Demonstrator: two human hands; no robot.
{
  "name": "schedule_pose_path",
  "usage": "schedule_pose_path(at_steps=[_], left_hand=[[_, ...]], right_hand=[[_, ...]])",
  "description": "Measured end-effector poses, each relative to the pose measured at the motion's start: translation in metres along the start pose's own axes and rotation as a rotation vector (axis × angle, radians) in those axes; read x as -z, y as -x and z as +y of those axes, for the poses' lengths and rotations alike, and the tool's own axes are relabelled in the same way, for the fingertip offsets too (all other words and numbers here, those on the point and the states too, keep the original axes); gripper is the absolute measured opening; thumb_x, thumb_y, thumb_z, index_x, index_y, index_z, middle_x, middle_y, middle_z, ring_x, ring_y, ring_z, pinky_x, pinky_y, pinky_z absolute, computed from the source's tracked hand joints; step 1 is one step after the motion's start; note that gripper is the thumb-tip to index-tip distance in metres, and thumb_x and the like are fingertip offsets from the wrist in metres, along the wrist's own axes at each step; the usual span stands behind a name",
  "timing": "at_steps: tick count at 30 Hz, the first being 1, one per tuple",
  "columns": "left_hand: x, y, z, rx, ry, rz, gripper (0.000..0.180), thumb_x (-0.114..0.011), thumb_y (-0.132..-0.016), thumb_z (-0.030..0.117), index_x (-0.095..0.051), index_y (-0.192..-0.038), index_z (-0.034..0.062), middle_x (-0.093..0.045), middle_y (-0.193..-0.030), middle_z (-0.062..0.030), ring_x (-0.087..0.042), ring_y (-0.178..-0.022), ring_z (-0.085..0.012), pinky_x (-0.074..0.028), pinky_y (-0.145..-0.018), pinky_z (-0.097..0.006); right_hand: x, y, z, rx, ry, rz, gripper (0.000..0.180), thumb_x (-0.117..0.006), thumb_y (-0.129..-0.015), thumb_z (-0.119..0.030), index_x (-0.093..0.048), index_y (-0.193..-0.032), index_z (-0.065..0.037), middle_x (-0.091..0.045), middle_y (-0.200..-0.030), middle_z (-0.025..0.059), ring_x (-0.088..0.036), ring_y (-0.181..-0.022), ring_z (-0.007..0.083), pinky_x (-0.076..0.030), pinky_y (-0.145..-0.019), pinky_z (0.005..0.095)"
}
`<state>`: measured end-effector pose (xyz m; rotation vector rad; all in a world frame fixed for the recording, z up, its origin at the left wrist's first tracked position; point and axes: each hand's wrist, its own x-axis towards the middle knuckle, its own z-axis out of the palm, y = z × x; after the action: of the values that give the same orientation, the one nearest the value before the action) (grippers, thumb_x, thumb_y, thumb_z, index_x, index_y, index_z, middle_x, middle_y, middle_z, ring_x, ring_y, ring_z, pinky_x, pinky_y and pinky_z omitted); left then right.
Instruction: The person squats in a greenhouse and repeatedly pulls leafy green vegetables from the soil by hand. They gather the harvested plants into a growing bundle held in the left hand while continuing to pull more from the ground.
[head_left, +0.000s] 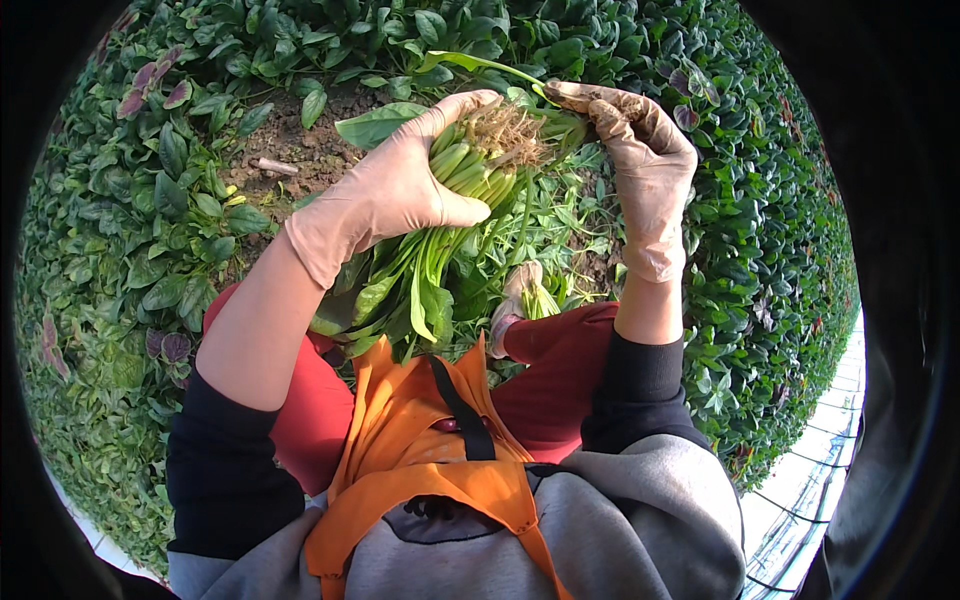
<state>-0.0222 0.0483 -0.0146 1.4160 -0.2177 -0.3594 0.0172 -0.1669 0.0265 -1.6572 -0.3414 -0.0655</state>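
Here I see my left hand (400,185) clamped around a bunch of leafy greens (455,215), roots up (soil clinging to them), while my right hand (640,165), just beside it, pinches at the root ends (508,130); green plants (150,200) surround both hands.

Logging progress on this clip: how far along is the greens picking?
Done: a full bunch is pulled, roots up, with a bare soil patch behind it. In hand: left hand grips the stems; right hand touches the root end. Left: dense greens all around remain unpicked, and the bunch is not set down.
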Motion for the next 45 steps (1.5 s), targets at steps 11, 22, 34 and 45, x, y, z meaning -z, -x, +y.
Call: schedule_pose_path(at_steps=[11, 22, 34, 45], left_hand=[[-0.002, -0.003, -0.006, 0.085, -0.126, 0.042, 0.072, -0.082, -0.069, 0.001, -0.051, -0.133, 0.0049, -0.064, -0.121, -0.0027, -0.06, -0.108, -0.0122, -0.047, -0.099, -0.03], [-0.007, -0.005, -0.01, -0.022, -0.259, 0.097, 0.063, -0.08, -0.07, 0.002, -0.053, -0.127, 0.0044, -0.066, -0.118, -0.0035, -0.062, -0.104, -0.0113, -0.05, -0.095, -0.029], [-0.019, -0.001, -0.01, -0.035, -0.718, 0.129, 0.072, -0.076, -0.069, 0.008, -0.048, -0.135, 0.0076, -0.071, -0.1, -0.014, -0.07, -0.092, -0.0238, -0.054, -0.085, -0.032], [-0.015, -0.006, -0.016, 0.025, -0.657, 0.11, 0.069, -0.078, -0.066, 0.023, -0.052, -0.126, 0.0, -0.069, -0.101, -0.0174, -0.069, -0.091, -0.0285, -0.055, -0.086, -0.034]], right_hand=[[0.01, -0.004, 0.023, 0.183, 0.074, -0.061, 0.037, -0.069, -0.081, 0.012, -0.066, -0.116, 0.002, -0.069, -0.118, 0.0079, -0.067, -0.099, 0.0124, -0.055, -0.088, 0.0253], [0.025, -0.011, 0.011, -0.019, 0.144, 0.177, 0.024, -0.061, -0.096, -0.011, -0.067, -0.119, -0.005, -0.071, -0.104, 0.0084, -0.067, -0.088, 0.0103, -0.053, -0.078, 0.0221], [0.003, 0.002, 0.01, -0.229, 0.378, -0.062, 0.019, -0.072, -0.088, -0.009, -0.072, -0.103, 0.003, -0.073, -0.091, 0.0049, -0.063, -0.079, 0.0048, -0.051, -0.073, 0.0184], [-0.005, 0.005, 0.029, 0.083, 0.317, 0.081, 0.016, -0.076, -0.083, -0.005, -0.073, -0.097, 0.003, -0.073, -0.087, 0.005, -0.064, -0.073, 0.0064, -0.053, -0.07, 0.0203]])
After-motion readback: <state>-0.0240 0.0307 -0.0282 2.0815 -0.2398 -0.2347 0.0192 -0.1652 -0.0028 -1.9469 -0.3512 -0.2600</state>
